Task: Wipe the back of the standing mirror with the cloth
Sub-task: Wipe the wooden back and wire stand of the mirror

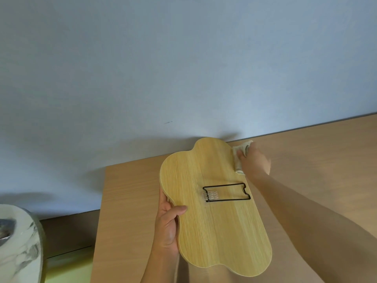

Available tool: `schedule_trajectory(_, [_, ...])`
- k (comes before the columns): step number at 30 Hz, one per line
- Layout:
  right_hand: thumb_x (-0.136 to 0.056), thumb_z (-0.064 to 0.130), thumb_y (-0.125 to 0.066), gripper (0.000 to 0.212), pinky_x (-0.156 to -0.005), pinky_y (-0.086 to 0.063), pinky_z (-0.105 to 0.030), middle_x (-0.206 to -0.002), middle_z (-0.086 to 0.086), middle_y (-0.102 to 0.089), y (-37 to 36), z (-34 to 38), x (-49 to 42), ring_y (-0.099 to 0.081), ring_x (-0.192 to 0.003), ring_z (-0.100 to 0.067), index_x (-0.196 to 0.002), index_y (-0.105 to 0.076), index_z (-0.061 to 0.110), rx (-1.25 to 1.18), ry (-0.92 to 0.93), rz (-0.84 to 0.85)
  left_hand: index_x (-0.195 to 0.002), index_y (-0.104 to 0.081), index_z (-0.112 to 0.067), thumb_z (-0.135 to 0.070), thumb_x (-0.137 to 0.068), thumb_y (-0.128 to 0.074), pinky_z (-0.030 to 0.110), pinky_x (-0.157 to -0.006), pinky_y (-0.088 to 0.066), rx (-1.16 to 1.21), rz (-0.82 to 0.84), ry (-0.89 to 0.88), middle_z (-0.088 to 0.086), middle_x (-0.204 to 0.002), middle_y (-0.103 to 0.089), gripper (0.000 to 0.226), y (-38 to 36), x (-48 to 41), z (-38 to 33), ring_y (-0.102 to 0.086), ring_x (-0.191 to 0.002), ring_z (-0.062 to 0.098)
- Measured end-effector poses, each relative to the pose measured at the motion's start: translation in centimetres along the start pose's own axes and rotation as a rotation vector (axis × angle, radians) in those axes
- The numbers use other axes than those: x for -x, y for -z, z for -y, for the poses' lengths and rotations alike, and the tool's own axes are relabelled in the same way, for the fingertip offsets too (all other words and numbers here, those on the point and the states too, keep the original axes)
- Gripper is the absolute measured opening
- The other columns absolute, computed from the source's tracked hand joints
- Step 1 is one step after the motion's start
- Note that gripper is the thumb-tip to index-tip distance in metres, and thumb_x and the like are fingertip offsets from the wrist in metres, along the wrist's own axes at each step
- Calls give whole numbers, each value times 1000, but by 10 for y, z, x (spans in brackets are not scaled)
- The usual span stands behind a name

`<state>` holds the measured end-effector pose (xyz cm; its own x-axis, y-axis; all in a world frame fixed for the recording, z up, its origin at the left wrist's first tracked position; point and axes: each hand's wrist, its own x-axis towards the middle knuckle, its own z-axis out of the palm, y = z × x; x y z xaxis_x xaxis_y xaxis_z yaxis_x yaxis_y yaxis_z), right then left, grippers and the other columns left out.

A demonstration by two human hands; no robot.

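Observation:
The standing mirror point(212, 227) shows its back to me: a cloud-shaped board of light wood grain with a black wire stand point(226, 192) folded flat on it. It hangs tilted above the table. My left hand point(167, 227) grips its left edge, thumb lying on the wood. My right hand point(255, 162) holds a small white cloth point(237, 156) pressed against the mirror's upper right edge.
A light brown wooden table point(326, 170) lies under the mirror, its back edge against a pale blue wall point(163, 68). A white marbled round object point(20, 252) stands at the lower left, beyond the table's left edge.

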<state>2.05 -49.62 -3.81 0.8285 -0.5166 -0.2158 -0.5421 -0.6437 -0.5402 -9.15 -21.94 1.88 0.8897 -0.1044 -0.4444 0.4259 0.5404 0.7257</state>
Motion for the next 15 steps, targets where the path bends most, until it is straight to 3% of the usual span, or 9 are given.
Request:
schedule_trajectory(3, [-100,43,-60,33,-71,-50,-42,-84,-5,-65,11,6,-1,-67,-81,-36,-104,-45,14,-81,33,-46,-145,-62,-32,1,-61,-78,70,-112,-42,-2,-13,-8,16,-145,-65,92,2,0,-1,-59,-130,45])
schedule_trajectory(5, [-96,48,-65,37,-58,-46,-33,-80,3,-63,15,34,8,-67,-76,-25,-107,-47,17,-329,83,38,-147,-60,-32,-1,-62,-78,67,-108,-48,-10,-19,-6,15,-144,-66,93,3,0,-1,-63,-127,43])
schedule_trajectory(6, [-93,52,-67,40,-58,-48,-31,-84,4,-65,14,51,14,-67,-77,-18,-107,-49,19,-453,103,112,-148,-59,-32,-1,-62,-78,65,-105,-51,-17,-17,-3,14,-144,-66,93,4,0,0,-65,-125,41])
schedule_trajectory(9, [-89,56,-69,46,-76,-54,-40,-90,-1,-71,-4,92,29,-69,-84,-19,-107,-55,16,-563,207,276,-150,-57,-31,4,-65,-75,60,-100,-56,-19,-25,0,15,-144,-66,94,9,-1,2,-66,-124,41])
schedule_trajectory(12, [-96,55,-61,41,-86,-43,-45,-69,8,-55,-26,90,24,-55,-70,-17,-93,-45,17,-328,245,195,-149,-58,-32,7,-69,-67,57,-95,-58,-2,-34,-2,14,-144,-66,90,13,-3,5,-66,-123,39])
schedule_trajectory(15, [-99,59,-53,40,-94,-41,-46,-68,10,-54,-29,60,3,-59,-74,-23,-93,-44,20,-215,151,130,-147,-61,-33,7,-68,-66,54,-92,-58,-4,-36,-1,11,-140,-68,88,13,-1,9,-69,-119,35])
